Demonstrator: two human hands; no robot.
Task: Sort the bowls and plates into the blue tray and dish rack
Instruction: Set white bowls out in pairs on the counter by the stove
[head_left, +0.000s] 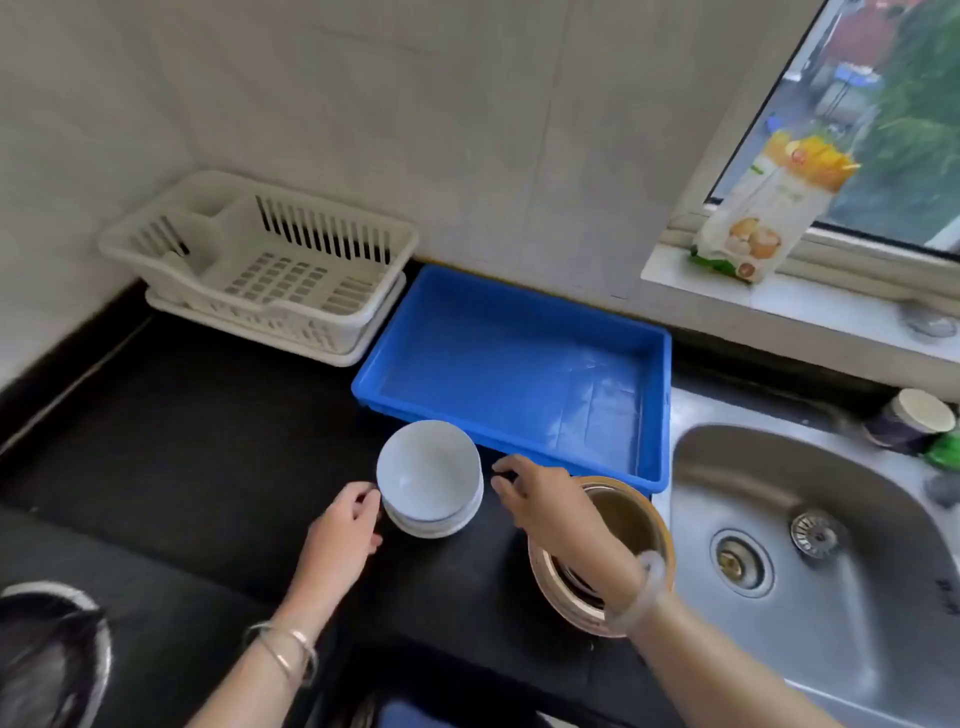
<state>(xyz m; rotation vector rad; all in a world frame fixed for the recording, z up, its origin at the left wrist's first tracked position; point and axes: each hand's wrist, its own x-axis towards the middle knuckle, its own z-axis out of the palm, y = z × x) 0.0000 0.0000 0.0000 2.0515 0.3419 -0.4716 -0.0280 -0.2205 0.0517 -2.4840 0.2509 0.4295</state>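
A stack of pale blue-white bowls (429, 478) stands on the black counter, just in front of the blue tray (519, 358). My left hand (345, 525) is at the stack's left side, fingers loosely curled and just touching the rim. My right hand (530, 493) hovers at the stack's right side, fingers spread, a small gap from the bowls. A stack of brown, gold-rimmed plates (623, 525) sits under my right forearm, partly hidden. The white dish rack (260, 270) stands at the back left, with nothing in it. The blue tray holds nothing.
A steel sink (810, 545) lies to the right, with a cup (914, 418) and a green thing at its far edge. A food packet (769, 208) leans on the window sill. A stove ring (52, 649) shows at the lower left. Tiled walls close off the back.
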